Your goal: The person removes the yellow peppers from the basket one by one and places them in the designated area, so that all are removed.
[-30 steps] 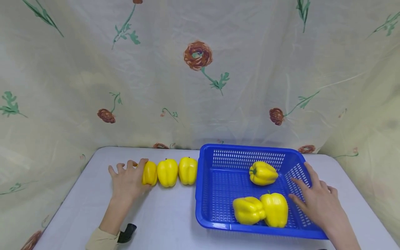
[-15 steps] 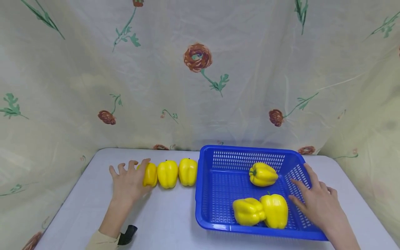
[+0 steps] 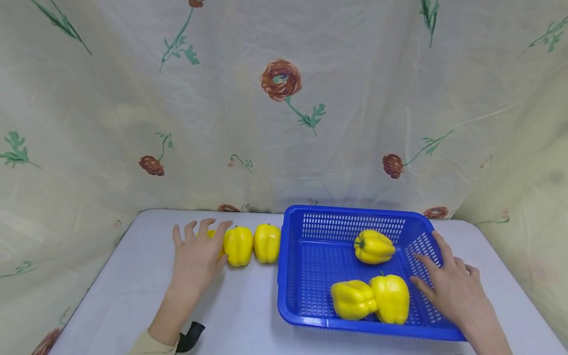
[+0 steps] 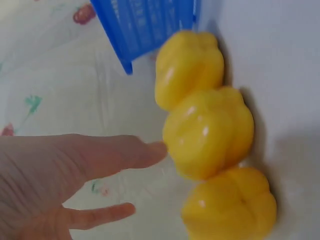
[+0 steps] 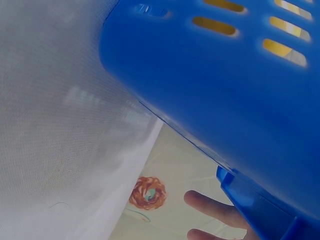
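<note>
Three yellow bell peppers stand in a row left of the blue basket (image 3: 350, 324). My left hand (image 3: 195, 261) is over the leftmost pepper (image 4: 232, 210) with fingers spread, hiding most of it in the head view. A fingertip comes right up to the middle pepper (image 3: 238, 246) in the left wrist view. The third pepper (image 3: 267, 243) is beside the basket's wall. At the basket's right side, my right hand (image 3: 457, 286) grips the rim, some fingers inside and others outside. Inside lie three more bell peppers: one at the back (image 3: 374, 246), two at the front (image 3: 353, 300).
A white cloth-covered table (image 3: 239, 305) carries everything. Behind it and at both sides hangs a pale curtain (image 3: 337, 148) with printed flowers. The basket's slotted walls rise around the peppers inside.
My left hand has shifted to the right, from the outer side of the leftmost pepper to over it, near the middle one. The peppers, basket and right hand stay put.
</note>
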{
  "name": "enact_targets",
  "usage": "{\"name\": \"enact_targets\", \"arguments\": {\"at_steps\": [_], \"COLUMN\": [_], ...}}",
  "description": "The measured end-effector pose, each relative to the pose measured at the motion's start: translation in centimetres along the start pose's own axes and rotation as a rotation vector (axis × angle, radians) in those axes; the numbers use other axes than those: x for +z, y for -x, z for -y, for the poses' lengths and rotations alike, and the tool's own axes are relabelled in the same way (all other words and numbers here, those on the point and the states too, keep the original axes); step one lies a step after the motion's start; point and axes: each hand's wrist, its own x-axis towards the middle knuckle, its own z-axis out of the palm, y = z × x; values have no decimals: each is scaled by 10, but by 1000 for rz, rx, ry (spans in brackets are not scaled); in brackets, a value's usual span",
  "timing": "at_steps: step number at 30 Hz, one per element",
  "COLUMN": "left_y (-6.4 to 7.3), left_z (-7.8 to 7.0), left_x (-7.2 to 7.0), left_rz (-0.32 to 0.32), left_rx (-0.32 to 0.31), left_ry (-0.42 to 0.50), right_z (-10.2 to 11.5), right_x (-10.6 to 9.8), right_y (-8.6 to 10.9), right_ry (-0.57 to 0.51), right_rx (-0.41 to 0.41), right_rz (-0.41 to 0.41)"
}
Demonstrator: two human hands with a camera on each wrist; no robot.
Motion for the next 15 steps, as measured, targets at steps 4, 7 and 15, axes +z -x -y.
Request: {"name": "enact_targets", "arguments": {"at_steps": [4, 7, 15], "left_y": [-1, -1, 2], "left_z": [-12, -20, -47], "left_x": [1, 1, -1], "left_rz": [-97, -151, -236], "left_rx": [69, 106, 194], "left_ry": [3, 10, 19], "right_z": [0, 0, 0], "right_x": [0, -1, -1], "right_y": [-1, -1, -2], "right_ry": [-5, -6, -6], "right_rx": [7, 12, 10], "right_rz": [11, 15, 15]}}
